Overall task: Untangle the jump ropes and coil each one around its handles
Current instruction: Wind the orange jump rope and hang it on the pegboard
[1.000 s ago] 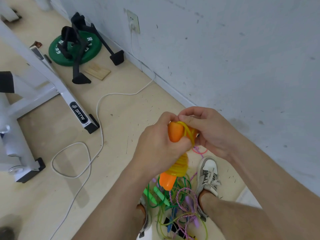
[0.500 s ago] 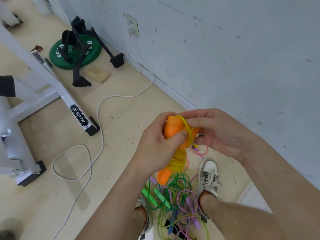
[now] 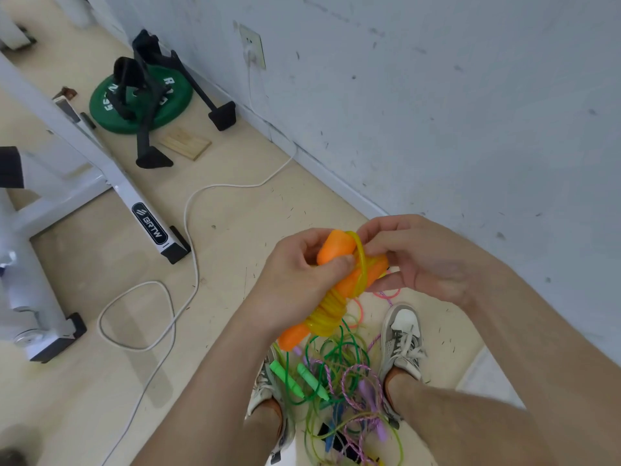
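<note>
Hands, two, both raised above the floor [image 3: 235, 210].
- Left hand [image 3: 295, 277]: fingers curled round the handles, thumb pressed on the upper one.
- Right hand [image 3: 433, 264]: fingers bent, tips pinching a loop of the rope at the handles' top end.

Orange handles [image 3: 336, 252], two, lay side by side in the left hand, tilted, their lower end sticking out below the fist.

Yellow rope [image 3: 327, 314], one, was wound in tight turns about the middle of the handles, with one looser loop near the top.

Pile [image 3: 339, 375] of tangled ropes, one, lay on the floor between the shoes: green, pink-purple braided and yellow-green strands. The rope count could not be told.

Green handles [image 3: 285, 376], two, lay close together at the pile's left edge.

Shoes [image 3: 403, 331], two, grey and white.

White cable [image 3: 186, 223], one, ran from the socket [image 3: 252, 45] across the floor.

Green plate [image 3: 111, 105], one, lay near the wall.

Wood block [image 3: 186, 142], one, lay beside the plate.
</note>
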A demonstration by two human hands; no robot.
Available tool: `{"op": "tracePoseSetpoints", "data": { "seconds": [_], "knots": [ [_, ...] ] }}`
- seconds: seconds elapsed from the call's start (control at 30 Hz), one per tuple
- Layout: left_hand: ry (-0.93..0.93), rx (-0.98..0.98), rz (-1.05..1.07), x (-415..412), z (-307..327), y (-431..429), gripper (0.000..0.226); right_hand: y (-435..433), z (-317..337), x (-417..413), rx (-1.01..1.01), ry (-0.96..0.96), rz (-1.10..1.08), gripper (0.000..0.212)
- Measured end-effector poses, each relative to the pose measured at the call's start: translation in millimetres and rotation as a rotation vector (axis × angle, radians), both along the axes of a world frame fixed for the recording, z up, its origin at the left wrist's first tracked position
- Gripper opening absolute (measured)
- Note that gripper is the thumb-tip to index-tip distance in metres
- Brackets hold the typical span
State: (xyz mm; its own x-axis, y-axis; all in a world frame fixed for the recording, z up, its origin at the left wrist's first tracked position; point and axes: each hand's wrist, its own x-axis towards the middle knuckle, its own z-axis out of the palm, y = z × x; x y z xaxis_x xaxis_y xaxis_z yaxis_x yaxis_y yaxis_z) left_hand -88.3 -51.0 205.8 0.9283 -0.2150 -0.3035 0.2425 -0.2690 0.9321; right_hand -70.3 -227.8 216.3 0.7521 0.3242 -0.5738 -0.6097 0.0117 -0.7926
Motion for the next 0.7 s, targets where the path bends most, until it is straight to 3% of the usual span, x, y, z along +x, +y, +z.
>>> {"op": "tracePoseSetpoints", "data": {
  "seconds": [0.1,0.33,0.43,0.53,0.7],
  "knots": [
    [-0.109,0.175,-0.047,-2.2,-0.3,-1.2,0.021,8.0,-6.2,-1.2,-0.11,-0.065,-0.035,0.024],
    [-0.287,0.49,-0.22,-9.4,4.3,2.8,0.036,14.2,-12.6,-5.0,-0.228,-0.181,-0.026,0.031],
    [-0.305,0.519,-0.178,-11.8,4.2,2.4,0.032,22.1,-17.6,-7.8,-0.262,-0.223,-0.029,0.028],
    [-0.331,0.471,-0.043,-10.0,3.7,4.4,0.035,24.5,-17.3,-7.6,-0.24,-0.276,-0.046,0.009],
    [-0.403,0.503,-0.095,-9.1,-0.3,4.1,0.035,15.4,-14.4,-5.5,-0.055,-0.121,0.067,0.026]
  ]
}}
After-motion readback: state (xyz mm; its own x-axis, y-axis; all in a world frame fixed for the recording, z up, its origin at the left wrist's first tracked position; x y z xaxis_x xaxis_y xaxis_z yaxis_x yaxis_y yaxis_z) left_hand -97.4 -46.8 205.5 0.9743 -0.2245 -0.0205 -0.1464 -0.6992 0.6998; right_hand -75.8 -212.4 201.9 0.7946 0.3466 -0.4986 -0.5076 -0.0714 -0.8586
